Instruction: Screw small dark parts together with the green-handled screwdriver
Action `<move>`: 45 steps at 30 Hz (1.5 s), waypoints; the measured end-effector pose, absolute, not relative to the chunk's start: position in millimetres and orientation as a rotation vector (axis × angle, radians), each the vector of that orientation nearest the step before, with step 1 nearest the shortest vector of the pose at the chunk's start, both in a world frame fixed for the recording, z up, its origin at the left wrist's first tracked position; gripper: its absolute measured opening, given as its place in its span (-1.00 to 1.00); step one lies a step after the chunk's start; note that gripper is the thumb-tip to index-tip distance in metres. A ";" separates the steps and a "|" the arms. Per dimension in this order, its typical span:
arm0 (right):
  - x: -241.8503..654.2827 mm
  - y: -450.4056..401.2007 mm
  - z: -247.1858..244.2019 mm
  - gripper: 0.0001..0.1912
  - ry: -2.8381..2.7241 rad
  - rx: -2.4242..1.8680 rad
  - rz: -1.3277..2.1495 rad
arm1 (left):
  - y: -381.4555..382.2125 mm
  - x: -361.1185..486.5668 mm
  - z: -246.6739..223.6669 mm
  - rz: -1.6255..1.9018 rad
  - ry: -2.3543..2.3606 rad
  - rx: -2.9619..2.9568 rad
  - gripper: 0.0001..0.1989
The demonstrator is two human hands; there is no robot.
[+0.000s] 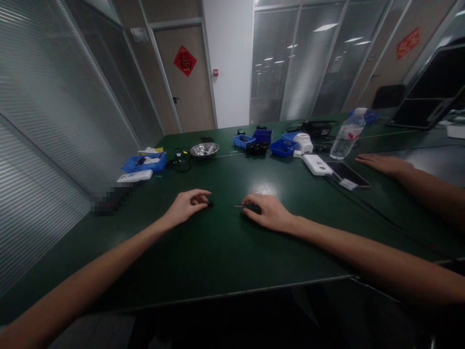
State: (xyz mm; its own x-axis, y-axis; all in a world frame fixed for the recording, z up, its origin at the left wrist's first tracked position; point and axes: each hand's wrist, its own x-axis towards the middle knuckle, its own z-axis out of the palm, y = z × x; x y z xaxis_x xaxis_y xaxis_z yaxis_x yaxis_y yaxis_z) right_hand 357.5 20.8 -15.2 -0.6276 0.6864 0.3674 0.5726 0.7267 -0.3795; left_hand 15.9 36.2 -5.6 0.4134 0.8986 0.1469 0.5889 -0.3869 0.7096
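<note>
My right hand [271, 212] is closed around the dark handle of a screwdriver [253, 208], resting low over the green table. Its thin metal shaft points left, toward my other hand. A short gap away, my left hand [187, 206] has its fingers curled, with the index finger raised. At its thumb tip is a small black piece [209, 204], apparently pinched against a bent finger. What kind of thing the piece is cannot be made out. Shaft tip and black piece are apart.
On the green table [218, 261], a metal bowl [204, 150], blue trays [283, 147], a water bottle [348, 134], a white power bank [317, 165] and a phone [348, 174] stand farther back. Another person's hand [385, 166] lies at the right.
</note>
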 end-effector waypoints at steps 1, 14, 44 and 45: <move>357.5 20.6 -15.7 -0.78 -2.435 -0.942 0.305 | 32.4 35.5 -6.1 0.717 1.179 2.098 -0.56; 359.7 17.1 -10.2 -0.79 -2.439 -0.914 0.341 | 20.5 84.2 -19.5 0.798 0.998 2.070 -0.57; 357.9 21.7 -13.9 -0.80 -2.408 -1.034 0.284 | 20.8 88.4 -20.8 0.745 0.927 2.061 -0.38; 358.1 21.8 -13.3 -0.80 -2.395 -1.069 0.281 | 20.5 88.2 -20.4 0.746 0.930 2.060 -0.36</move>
State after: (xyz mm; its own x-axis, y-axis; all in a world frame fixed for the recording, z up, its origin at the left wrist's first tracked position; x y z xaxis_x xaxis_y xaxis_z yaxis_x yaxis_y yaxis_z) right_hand 358.1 21.8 -13.3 -0.5674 0.7417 0.3576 0.6388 0.6705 -0.3773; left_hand 88.2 20.5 -20.4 0.5676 0.7991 0.1981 0.3667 -0.4608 0.8082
